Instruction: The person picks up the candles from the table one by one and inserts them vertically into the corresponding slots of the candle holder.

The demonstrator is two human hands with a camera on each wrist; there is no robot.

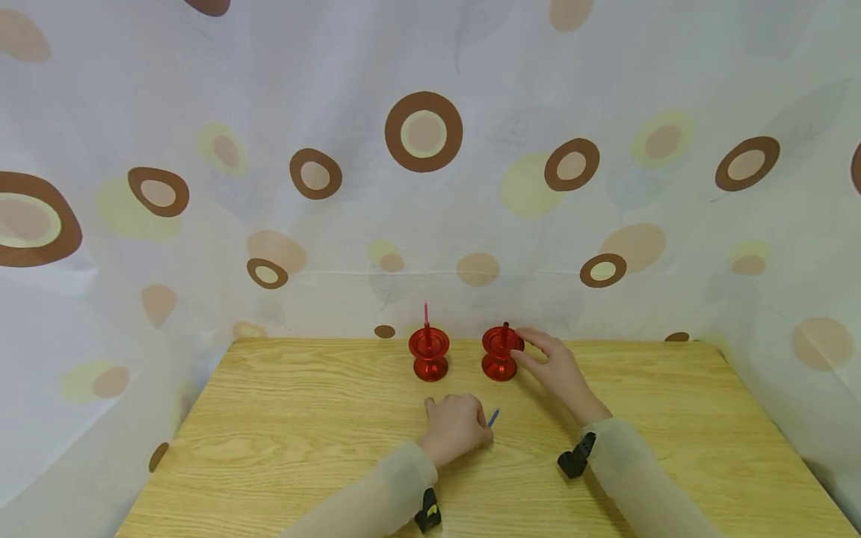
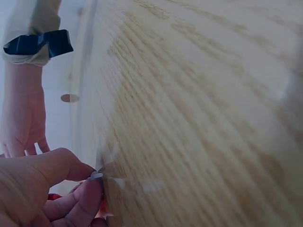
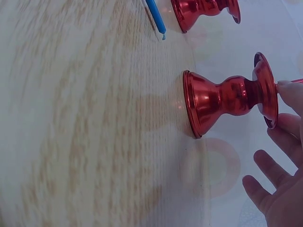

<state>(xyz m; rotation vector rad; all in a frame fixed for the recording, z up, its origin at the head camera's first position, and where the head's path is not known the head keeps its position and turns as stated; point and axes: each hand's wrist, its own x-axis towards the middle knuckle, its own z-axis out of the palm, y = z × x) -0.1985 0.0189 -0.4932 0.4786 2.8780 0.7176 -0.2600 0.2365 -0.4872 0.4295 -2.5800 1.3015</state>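
Note:
Two shiny red candle holders stand upright near the table's back edge. The left candle holder carries a thin pink candle on its spike. On the right candle holder the spike is bare. My right hand holds this one by the right side of its dish, thumb and index finger at the rim, other fingers spread. Low over the table in front of the holders, my left hand pinches a thin blue candle between thumb and fingers. Its pinched end shows pale between the fingertips.
The wooden table ends at the back and sides against a white patterned sheet. Black straps with small devices sit on the left wrist and the right wrist.

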